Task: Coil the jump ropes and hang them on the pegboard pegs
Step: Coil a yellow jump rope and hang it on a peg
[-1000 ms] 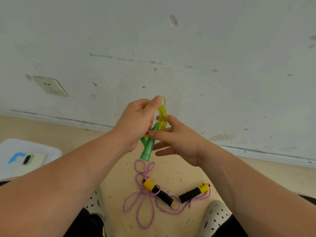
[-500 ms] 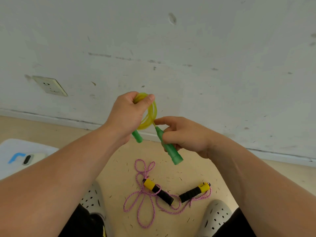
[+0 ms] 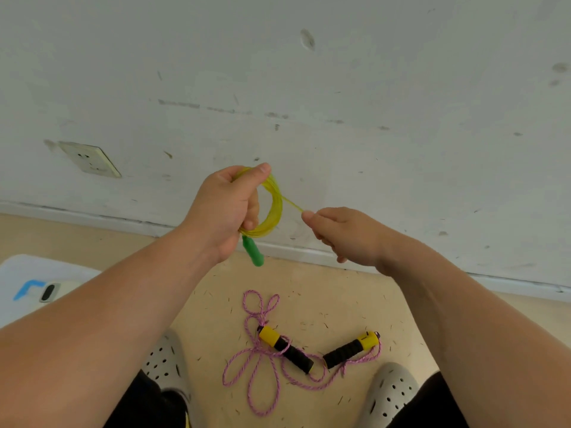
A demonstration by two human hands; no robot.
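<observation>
Head view. Your left hand (image 3: 225,208) is clamped round the yellow rope coil (image 3: 273,211), with the thumb laid over the top of the loops. One green handle (image 3: 253,254) hangs below the fist.

Your right hand (image 3: 343,233) sits just right of the coil with its fingers curled, pinching the free strand (image 3: 293,204). The strand runs taut, up and left, from the fingertips to the coil. Whether the second handle is inside that fist: cannot tell.

Judgement: the next wrap turns on this line. The strand's long axis points from the right hand to the coil, so the right hand carries it round and the left only anchors.

The pink rope (image 3: 256,359) lies loose on the floor (image 3: 340,298) between your shoes, well apart from both hands and not yet coiled. Pegboard not in view.
</observation>
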